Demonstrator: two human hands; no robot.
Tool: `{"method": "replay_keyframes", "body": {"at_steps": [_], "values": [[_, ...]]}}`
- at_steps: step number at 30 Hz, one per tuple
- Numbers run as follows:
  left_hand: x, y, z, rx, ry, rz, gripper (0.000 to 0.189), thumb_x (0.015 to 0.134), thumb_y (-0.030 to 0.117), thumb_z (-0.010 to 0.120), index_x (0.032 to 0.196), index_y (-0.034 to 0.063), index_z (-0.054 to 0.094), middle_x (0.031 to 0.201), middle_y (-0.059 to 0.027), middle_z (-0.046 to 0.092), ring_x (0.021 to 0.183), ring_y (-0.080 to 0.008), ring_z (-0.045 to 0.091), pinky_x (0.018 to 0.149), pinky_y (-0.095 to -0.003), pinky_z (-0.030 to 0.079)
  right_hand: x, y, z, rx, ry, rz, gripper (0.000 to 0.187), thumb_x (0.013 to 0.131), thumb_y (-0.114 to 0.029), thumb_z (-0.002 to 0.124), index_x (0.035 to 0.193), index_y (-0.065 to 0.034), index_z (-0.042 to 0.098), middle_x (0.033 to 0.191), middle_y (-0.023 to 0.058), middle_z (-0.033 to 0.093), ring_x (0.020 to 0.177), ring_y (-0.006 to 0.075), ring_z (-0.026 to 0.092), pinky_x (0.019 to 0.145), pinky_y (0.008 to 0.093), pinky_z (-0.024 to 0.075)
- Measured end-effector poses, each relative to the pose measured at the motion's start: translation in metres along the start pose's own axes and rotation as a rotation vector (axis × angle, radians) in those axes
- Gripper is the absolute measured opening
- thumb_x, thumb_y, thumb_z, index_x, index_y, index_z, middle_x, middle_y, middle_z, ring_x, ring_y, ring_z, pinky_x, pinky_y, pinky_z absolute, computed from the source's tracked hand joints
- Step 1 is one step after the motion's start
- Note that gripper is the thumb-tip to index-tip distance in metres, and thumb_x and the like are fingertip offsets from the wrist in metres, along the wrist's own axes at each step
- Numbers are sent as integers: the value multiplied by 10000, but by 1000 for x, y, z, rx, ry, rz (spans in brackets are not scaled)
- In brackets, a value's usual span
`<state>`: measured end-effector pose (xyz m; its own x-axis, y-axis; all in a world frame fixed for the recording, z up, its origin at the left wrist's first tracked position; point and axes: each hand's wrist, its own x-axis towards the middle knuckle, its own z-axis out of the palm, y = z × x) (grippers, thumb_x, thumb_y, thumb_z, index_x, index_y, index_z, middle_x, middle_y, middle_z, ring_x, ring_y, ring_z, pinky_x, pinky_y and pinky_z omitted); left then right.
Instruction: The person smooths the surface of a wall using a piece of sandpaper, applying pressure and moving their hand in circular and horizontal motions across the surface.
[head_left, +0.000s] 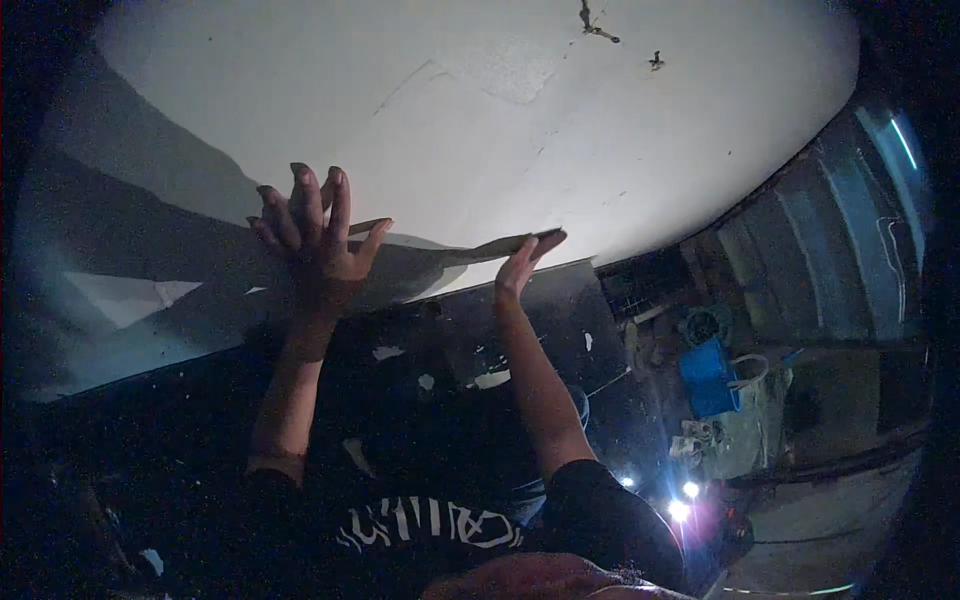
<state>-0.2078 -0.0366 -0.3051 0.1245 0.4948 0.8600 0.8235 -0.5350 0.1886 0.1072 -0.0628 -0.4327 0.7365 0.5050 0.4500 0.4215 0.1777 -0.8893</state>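
A large pale surface (465, 150), smooth and curved at its right edge, spans the upper picture. It bears dark cracks or holes (598, 30) near the top and a rough patch. Fingers spread, my left hand (319, 232) is raised against its shadowed lower left part; whether it touches is hard to tell. My right hand (529, 259) lies flat, seen edge-on, at the surface's lower edge, fingers pointing up and right. Neither hand shows anything held. Shadows of my arms and hands fall across the pale surface.
A dark panel (555, 300) with light flecks extends below the pale surface. At the right are a blue container (705, 375) with a pale handle, a coiled dark object (705, 324) and corrugated sheeting (840, 217). Bright lamps (679, 510) shine at the lower right.
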Motion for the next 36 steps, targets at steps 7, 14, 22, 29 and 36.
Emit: {"method": "replay_keyframes", "body": {"at_steps": [7,14,22,29,36], "values": [[-3,-4,3,26,-54,-62,883,861,605,664,1562,221,289,1645,-171,99,1446,-581,57,1057,-794,82,-27,-21,19,22,-90,-27,682,1068,-373,293,1587,-133,-79,1658,167,-55,1518,363,87,1212,486,135],[-1,3,8,-39,-25,-24,895,849,623,665,1559,215,303,1645,-177,105,1450,-579,48,1053,-793,84,-75,-31,32,-760,-527,-891,535,879,-204,562,1343,47,473,1433,315,427,1379,513,351,1148,587,249],[-4,2,8,180,-13,2,954,810,696,654,1526,139,358,1600,-234,208,1421,-593,154,1086,-746,171,-18,-19,17,-346,-105,-725,606,1013,-184,418,1552,-15,197,1595,266,214,1484,414,213,1197,521,191],[-4,23,24,-95,29,6,883,832,604,700,1542,213,350,1655,-133,98,1481,-517,-13,1103,-737,-13,29,85,-74,45,226,227,619,1060,-212,329,1598,-109,43,1623,196,202,1431,338,338,1160,404,294],[-11,-15,10,52,0,-31,895,840,609,689,1554,226,309,1643,-161,110,1460,-554,30,1073,-775,51,-4,-37,25,163,7,-75,643,1064,-246,341,1590,-75,12,1652,169,71,1509,295,144,1210,444,136]]}}
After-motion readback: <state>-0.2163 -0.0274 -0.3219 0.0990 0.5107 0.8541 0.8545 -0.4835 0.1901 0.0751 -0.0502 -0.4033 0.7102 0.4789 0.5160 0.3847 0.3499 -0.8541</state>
